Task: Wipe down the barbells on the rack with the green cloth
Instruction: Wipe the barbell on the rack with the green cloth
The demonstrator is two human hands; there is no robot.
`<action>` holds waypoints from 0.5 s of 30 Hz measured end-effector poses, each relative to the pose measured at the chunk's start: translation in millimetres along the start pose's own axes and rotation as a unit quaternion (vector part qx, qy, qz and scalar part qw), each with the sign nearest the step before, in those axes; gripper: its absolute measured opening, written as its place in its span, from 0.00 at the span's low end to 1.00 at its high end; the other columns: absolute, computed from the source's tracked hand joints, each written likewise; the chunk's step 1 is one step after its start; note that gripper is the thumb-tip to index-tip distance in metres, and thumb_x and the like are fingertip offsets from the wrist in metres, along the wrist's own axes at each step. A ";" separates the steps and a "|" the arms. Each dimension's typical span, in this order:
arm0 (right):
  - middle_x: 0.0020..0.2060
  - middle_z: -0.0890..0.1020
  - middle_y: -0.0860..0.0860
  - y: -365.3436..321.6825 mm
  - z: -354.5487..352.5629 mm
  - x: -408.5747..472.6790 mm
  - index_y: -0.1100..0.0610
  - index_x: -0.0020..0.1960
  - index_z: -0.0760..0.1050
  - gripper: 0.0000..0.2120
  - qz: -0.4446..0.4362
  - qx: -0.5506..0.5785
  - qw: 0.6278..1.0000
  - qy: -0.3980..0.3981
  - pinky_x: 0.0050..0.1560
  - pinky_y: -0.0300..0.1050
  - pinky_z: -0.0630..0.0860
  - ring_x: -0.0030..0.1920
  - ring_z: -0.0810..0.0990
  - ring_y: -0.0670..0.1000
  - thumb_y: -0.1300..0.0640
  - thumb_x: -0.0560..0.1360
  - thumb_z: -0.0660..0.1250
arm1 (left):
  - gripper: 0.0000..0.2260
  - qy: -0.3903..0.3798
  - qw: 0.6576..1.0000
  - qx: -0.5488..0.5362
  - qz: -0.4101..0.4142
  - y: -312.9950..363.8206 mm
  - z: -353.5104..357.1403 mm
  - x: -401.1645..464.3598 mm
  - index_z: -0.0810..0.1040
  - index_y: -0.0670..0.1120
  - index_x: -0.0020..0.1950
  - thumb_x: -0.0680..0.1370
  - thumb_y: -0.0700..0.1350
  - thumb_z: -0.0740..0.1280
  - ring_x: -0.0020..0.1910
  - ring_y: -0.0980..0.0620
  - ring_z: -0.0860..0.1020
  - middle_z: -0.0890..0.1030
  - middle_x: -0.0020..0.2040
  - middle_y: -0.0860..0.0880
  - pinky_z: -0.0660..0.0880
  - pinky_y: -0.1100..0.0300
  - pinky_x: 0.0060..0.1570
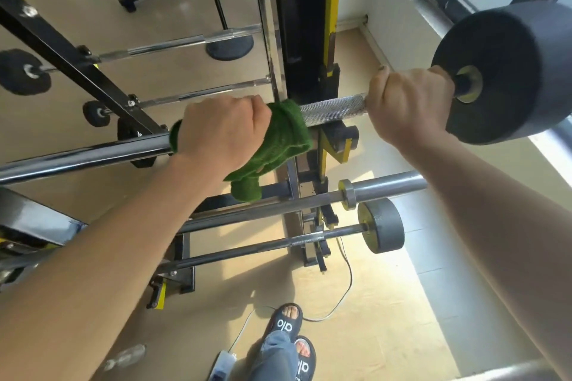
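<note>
Both sets of fingers are curled tight around the top barbell (332, 108). Our left hand (221, 130) grips the green cloth (286, 136), wrapped over the bar just beside the black and yellow rack (305, 40), with a loose end hanging below. Our right hand (410, 105) grasps the bare knurled part next to the dark weight (507, 71). Two more barbells (309, 199) lie on the rack lower down, above the floor (371, 303).

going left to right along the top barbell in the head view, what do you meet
bare chrome bar → left hand gripping the green cloth around the bar → knurled section → right hand gripping the bar → dark weight
</note>
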State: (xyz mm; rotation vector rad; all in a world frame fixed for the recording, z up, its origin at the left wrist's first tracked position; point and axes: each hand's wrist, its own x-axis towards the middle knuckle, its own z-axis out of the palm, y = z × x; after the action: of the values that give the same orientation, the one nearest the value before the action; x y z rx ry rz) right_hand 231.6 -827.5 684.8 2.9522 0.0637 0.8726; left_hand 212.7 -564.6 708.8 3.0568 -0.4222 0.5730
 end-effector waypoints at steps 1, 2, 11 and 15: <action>0.24 0.64 0.53 -1.4 -1.0 0.2 0.57 0.33 0.69 0.24 0.013 0.003 1.000 0.012 0.39 0.48 0.56 0.25 0.61 0.53 0.56 0.77 0.38 | 0.26 -0.003 1.000 0.003 -0.017 -8.7 -0.8 -4.4 0.69 0.44 0.30 0.85 0.51 0.48 0.21 0.53 0.62 0.62 0.22 0.51 0.59 0.61 0.27; 0.23 0.64 0.53 -3.4 -1.1 0.4 0.56 0.30 0.67 0.23 0.034 0.005 0.999 0.027 0.39 0.48 0.57 0.25 0.62 0.54 0.56 0.78 0.41 | 0.26 -0.006 0.999 0.007 -0.038 -14.9 -2.8 -8.3 0.68 0.44 0.30 0.85 0.50 0.49 0.21 0.55 0.60 0.61 0.22 0.51 0.56 0.62 0.27; 0.21 0.61 0.52 -14.5 0.1 1.9 0.55 0.26 0.62 0.23 0.087 0.035 0.991 0.097 0.39 0.47 0.61 0.24 0.60 0.54 0.56 0.80 0.51 | 0.23 0.038 0.989 0.039 -0.136 29.3 0.8 -3.1 0.67 0.47 0.30 0.84 0.50 0.50 0.23 0.49 0.61 0.61 0.24 0.50 0.58 0.56 0.31; 0.20 0.57 0.51 -14.2 -10.4 -1.0 0.57 0.29 0.70 0.21 0.049 0.058 0.995 0.071 0.39 0.50 0.70 0.22 0.59 0.52 0.58 0.77 0.48 | 0.24 0.043 0.990 0.015 -0.135 70.1 6.5 9.8 0.77 0.47 0.37 0.85 0.52 0.49 0.30 0.46 0.71 0.72 0.30 0.48 0.66 0.55 0.34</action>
State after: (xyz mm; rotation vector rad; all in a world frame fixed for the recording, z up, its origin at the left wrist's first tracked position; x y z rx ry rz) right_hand 224.7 -812.8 691.9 3.0164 -0.0261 1.1288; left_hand 205.5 -635.1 703.0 3.0264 0.0042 0.6980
